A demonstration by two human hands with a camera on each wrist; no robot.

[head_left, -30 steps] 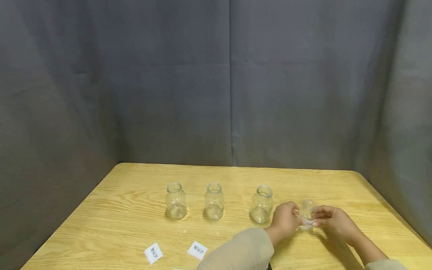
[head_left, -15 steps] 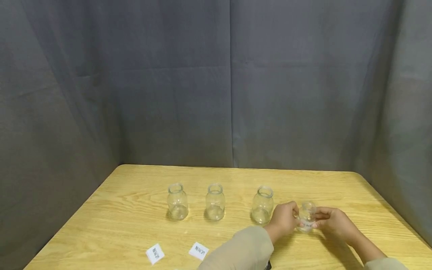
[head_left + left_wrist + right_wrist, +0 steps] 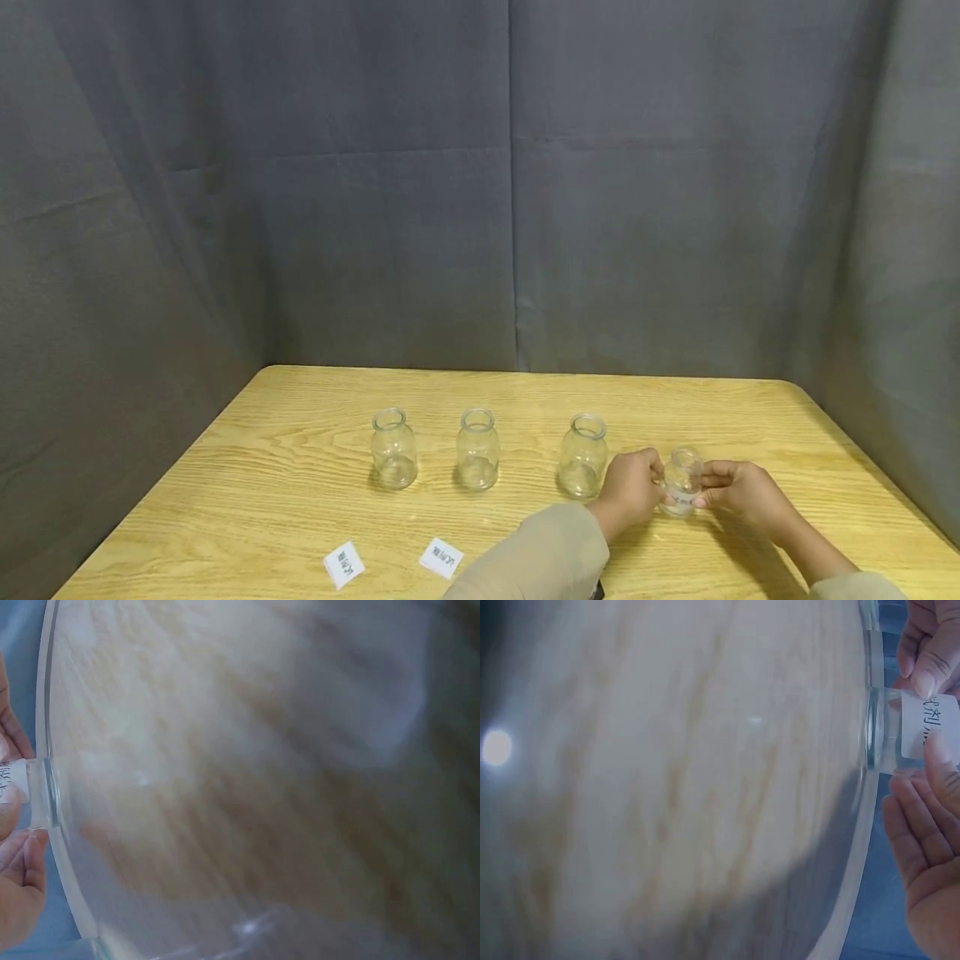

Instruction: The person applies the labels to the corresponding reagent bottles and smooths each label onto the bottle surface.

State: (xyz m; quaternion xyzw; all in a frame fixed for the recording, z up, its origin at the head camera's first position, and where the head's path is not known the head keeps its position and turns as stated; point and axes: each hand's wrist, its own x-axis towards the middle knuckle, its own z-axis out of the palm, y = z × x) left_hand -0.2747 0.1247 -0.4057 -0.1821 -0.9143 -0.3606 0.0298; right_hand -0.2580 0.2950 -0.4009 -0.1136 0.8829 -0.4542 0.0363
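A clear glass jar (image 3: 684, 471) stands at the right of the table, its mouth upward. Across its near side lies a white label (image 3: 913, 739) with dark handwritten characters. My left hand (image 3: 628, 490) holds the jar from the left, thumb on the label's edge. From the other side my right hand (image 3: 744, 495) grips it, with the thumb (image 3: 939, 761) pressing the label and the fingers along the glass. Part of the label is covered by the thumbs. In the left wrist view the jar's rim (image 3: 49, 793) shows between both hands.
Three similar glass jars, the left one (image 3: 393, 458), the middle one (image 3: 477, 458) and the right one (image 3: 582, 462), stand in a row. Two white labels (image 3: 344, 565) (image 3: 441, 557) lie near the front. A dark object (image 3: 597, 592) pokes out by the left sleeve. Grey curtains (image 3: 390, 208) surround the table.
The label on the held jar shows more of its writing than a second ago, and the jar sits marginally nearer. Both hands keep almost the same place; the head view has shifted a little.
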